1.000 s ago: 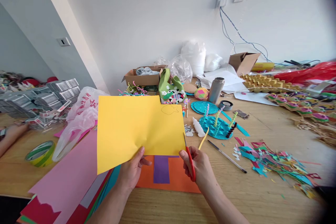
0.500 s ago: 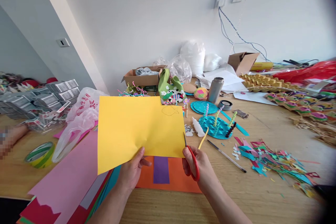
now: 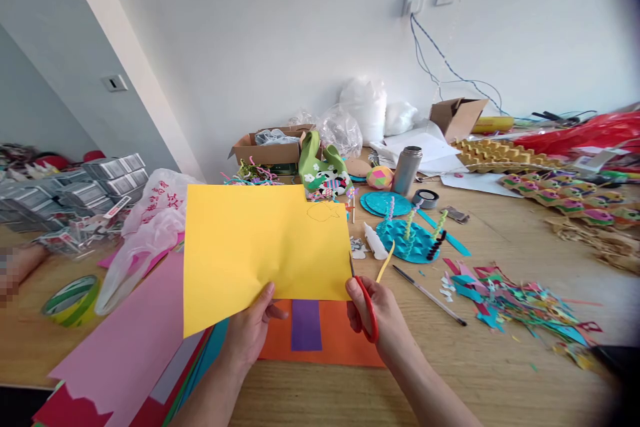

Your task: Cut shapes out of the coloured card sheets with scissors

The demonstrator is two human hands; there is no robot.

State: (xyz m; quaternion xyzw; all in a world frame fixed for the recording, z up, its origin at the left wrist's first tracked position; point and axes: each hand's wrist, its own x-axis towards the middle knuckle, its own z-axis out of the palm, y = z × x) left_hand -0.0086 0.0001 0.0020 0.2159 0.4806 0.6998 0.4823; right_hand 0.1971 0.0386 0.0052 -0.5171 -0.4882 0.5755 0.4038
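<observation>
Fingers of left grip (image 3: pixel 250 327) hidden behind yellow sheet (image 3: pixel 260 247). Blades of scissors (image 3: pixel 369 310) barely show at sheet's right edge. Small pencil outline (image 3: pixel 324 211) unreadable. Another person's hand (image 3: pixel 13 270) blurred, cut off at left edge.

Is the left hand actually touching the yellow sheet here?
Touching. The head view shows the left hand pinching the bottom edge of the yellow sheet, with the thumb lying on its front.

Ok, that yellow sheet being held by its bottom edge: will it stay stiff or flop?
Probably stiff: the sheet stands almost upright, pinched at its bottom edge by the left hand, with only a slight crease above the thumb. Likely light, since one hand holds it up. It may bend where the scissors meet its edge.
</observation>
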